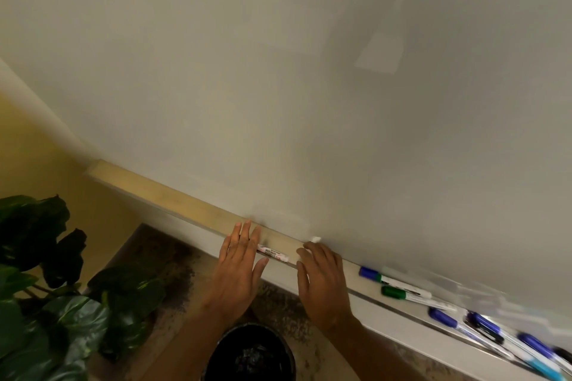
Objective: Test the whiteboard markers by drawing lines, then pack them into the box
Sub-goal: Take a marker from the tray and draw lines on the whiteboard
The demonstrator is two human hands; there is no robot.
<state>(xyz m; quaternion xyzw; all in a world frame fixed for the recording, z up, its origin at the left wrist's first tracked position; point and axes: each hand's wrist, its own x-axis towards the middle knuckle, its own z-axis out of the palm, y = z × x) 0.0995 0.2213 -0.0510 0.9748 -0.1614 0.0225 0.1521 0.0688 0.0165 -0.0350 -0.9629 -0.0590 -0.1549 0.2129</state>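
Two hands reach to the long tray (173, 195) that runs along the bottom edge of the whiteboard (278, 71). One white marker (274, 254) with red print lies flat on the tray, near its middle, between the hands.

The left hand (238, 269) lies over the marker's left end. Its grip is wide, with the fingers straight and spread out, and it holds nothing. The right hand (322, 281) is at the marker's right end with its fingers bent. A small white bit (315, 239) shows at its fingertips, but it is too blurry to tell if the grip holds anything.

Other markers (399, 283) with blue and green caps lie in a loose row toward the tray's right end, well apart from the hands. A leafy green plant (46, 288) stands below the tray's left end. A round black pot (250, 353) sits on the floor under the hands.
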